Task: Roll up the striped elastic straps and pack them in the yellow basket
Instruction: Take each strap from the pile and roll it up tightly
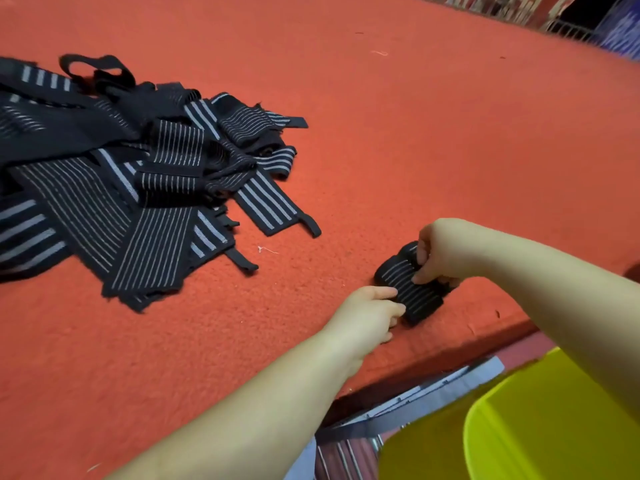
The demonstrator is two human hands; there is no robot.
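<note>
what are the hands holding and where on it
Both hold the rolled striped strap: left hand pinches its near end, right hand grips its far end.

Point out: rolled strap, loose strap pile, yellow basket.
rolled strap [410, 289]: head view, striped top face between both hands.
loose strap pile [138, 174]: head view, middle of the heap.
yellow basket [554, 427]: head view, inner wall.

- A red felt-covered desk [381, 133] fills most of the view.
- At far right, a dim background with a metal railing [568, 29].
- Striped fabric [415, 407] lies below the desk's near edge.
</note>
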